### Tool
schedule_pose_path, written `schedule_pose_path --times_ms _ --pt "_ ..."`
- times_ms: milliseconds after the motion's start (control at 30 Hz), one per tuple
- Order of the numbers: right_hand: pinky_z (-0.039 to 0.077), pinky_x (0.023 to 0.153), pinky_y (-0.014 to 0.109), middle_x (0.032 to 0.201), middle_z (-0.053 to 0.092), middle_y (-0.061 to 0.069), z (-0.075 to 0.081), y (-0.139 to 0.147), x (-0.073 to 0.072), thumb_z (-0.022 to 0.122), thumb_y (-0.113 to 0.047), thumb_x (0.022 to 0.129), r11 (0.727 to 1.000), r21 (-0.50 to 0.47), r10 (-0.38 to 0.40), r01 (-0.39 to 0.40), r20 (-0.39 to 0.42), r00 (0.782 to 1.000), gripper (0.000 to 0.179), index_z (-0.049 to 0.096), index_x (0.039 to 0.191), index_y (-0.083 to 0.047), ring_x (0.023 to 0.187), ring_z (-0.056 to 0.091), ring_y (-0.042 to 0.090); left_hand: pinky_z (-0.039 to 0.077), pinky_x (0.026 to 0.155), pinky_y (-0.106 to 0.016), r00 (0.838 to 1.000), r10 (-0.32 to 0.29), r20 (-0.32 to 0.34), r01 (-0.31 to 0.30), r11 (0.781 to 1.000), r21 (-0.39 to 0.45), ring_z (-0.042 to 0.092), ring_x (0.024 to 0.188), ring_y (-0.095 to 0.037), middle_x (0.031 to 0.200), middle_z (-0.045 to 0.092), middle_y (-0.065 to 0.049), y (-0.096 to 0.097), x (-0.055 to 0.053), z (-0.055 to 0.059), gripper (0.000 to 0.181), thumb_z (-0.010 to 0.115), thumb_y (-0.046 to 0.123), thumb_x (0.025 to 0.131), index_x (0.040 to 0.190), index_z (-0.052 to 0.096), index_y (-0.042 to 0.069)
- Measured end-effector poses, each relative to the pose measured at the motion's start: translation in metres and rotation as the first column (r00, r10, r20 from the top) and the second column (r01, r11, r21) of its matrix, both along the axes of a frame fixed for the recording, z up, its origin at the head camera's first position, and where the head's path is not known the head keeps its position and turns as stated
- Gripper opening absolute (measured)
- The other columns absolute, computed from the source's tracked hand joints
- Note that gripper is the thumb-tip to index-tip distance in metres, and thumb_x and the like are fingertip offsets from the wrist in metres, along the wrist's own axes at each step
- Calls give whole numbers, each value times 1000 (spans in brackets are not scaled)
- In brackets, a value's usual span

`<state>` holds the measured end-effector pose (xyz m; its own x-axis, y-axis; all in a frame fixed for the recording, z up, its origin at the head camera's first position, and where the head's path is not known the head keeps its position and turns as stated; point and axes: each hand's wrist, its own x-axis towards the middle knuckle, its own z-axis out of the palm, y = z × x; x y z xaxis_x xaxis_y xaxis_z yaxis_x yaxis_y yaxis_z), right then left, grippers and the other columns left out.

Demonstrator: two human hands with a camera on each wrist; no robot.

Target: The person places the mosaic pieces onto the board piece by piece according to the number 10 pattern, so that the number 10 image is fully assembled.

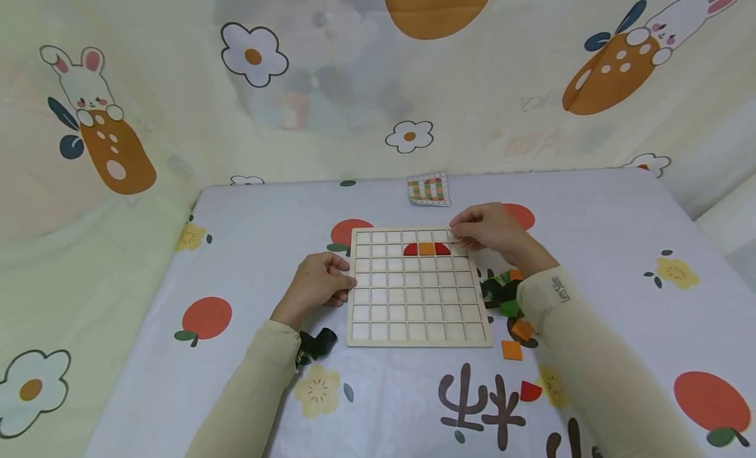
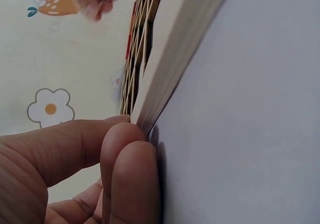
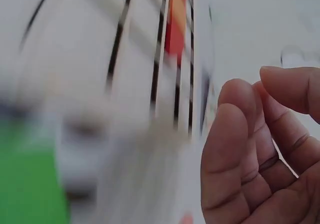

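Observation:
A light wooden grid board [image 1: 412, 313] lies on the table. Near its far right corner, an orange square tile [image 1: 426, 249] sits between two red rounded tiles, one on the left [image 1: 410, 249] and one on the right [image 1: 441, 249]. My left hand [image 1: 315, 281] holds the board's left edge; the left wrist view has its fingertips [image 2: 134, 159] right against the wooden rim. By the far right corner is my right hand [image 1: 490, 231], fingers loosely bent. In the right wrist view a gap shows between its thumb and fingers [image 3: 225, 149], with nothing held.
Loose green tiles [image 1: 509, 308] and orange tiles [image 1: 511, 350] lie right of the board, partly under the right forearm. A red tile [image 1: 530, 391] lies nearer. Behind the board is a small patterned card [image 1: 429, 189]. A printed curtain [image 1: 331, 117] hangs behind the table.

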<state>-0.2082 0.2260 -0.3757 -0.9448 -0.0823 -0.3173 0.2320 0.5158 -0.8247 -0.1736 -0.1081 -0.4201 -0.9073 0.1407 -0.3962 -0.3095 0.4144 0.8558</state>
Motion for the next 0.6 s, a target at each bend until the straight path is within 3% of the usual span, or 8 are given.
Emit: schedule_pose_path --times_ms 300,600 --pt "55 67 28 88 64 1 -11 74 11 69 -29 100 978 183 -101 100 -5 995 38 64 121 3 78 59 20 60 56 -26 1000 5 -2 -5 1000 -21 65 58 -16 85 66 -10 -1 -2 -1 30 82 6 89 112 65 3" --pt "54 64 28 88 60 6 -15 89 18 74 -21 96 961 247 -145 125 63 987 40 60 122 6 74 57 20 60 56 -26 1000 7 4 -7 1000 -22 65 58 -16 85 66 -10 1 0 2 29 82 6 89 112 65 3"
